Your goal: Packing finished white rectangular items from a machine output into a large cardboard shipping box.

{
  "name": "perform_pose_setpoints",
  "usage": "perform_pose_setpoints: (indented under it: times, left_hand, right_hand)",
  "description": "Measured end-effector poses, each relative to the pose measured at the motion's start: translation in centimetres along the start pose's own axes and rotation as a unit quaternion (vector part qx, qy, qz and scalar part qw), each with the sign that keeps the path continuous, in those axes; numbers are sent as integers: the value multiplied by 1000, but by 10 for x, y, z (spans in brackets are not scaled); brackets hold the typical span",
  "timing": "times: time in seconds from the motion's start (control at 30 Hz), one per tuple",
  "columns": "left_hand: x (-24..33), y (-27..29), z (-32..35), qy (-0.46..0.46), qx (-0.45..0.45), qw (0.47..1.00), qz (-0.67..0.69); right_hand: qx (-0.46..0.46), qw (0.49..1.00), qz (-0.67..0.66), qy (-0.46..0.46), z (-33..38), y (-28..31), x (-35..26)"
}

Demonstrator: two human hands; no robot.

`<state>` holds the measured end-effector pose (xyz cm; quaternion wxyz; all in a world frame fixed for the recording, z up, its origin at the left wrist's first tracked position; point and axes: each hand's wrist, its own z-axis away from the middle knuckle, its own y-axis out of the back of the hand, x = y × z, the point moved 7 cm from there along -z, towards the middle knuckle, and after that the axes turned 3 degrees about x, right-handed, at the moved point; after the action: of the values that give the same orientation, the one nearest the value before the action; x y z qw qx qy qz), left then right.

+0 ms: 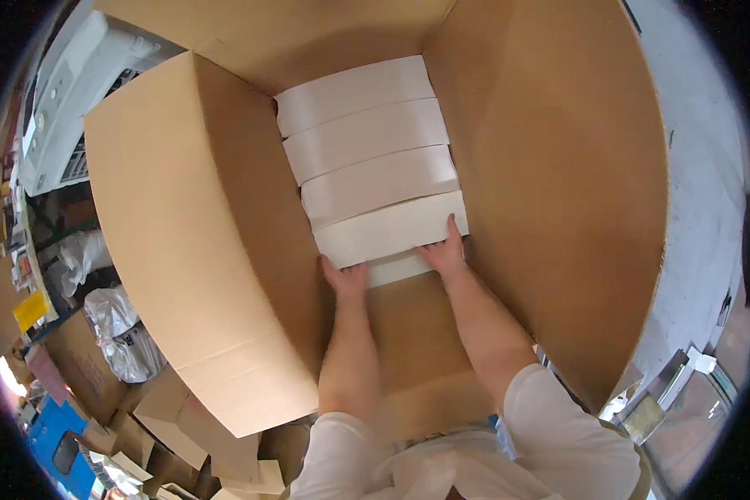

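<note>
Already four white boxes [371, 150] are rowed inside the carton [558, 167]; the nearest [392, 229] is pressed by the flat, open left hand [346, 279] and right hand [446, 254], nothing gripped, floor space left.

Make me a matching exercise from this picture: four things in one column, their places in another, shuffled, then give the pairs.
Things:
1. left hand
2. right hand
3. carton
4. blue box

Places:
A. on the floor, lower left, outside the carton
B. on the nearest white box's left end
C. around the row of white boxes
D. on the nearest white box's right end

Pairs: 1-B, 2-D, 3-C, 4-A
</note>
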<state>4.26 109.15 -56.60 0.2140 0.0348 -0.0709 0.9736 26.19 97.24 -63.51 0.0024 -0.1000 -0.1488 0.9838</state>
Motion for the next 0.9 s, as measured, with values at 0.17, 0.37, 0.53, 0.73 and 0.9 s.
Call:
perform_pose_setpoints:
  times: [0.17, 0.37, 0.53, 0.73, 0.9]
  left_hand:
    - [5, 8, -37, -11, -32, 995, -98]
    - [115, 13, -23, -306, 238, 632, -671]
    - [17, -131, 57, -557, 19, 422, -715]
    - [19, -167, 4, -598, 13, 250, -762]
    - [2, -169, -6, -611, 1, 164, -775]
  right_hand:
    - [49, 985, 139, 89, -18, 52, -37]
    - [68, 994, 84, -22, 6, -11, 16]
    - [319, 846, 418, 91, 14, 47, -65]
    - [235, 752, 555, 266, 48, -5, -66]
    - [250, 774, 531, 238, 45, -3, -76]
